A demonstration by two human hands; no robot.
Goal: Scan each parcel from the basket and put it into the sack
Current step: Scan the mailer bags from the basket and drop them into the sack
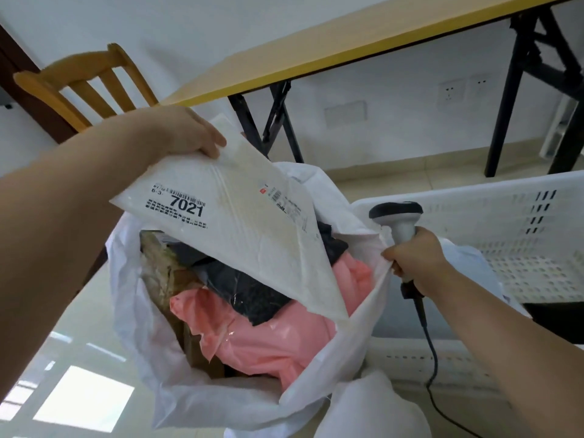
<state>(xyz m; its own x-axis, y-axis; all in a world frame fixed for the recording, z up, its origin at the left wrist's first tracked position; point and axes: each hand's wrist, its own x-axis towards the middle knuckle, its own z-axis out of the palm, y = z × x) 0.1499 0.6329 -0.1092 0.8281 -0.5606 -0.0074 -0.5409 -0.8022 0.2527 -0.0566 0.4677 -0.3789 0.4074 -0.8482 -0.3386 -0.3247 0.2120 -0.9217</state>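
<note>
So the left hand (189,134) is pinching a flat white parcel (227,216) by its top edge, holding it tilted over the open mouth of the white sack (196,396), lower corner already dipping inside. The label reads 7021 with a barcode above it. The right hand (414,254) is wrapped around the handle of a barcode scanner (396,216) and also seems to pinch the sack's rim, keeping it open; the scanner's cable (431,352) trails down. Inside the sack there's a pink bag (268,339), a black bag (252,292) and a brown cardboard box (164,270). The white plastic basket (505,235) sits just right of the sack. Behind: a yellow-edged desk (316,58) and a wooden chair (82,80).
</note>
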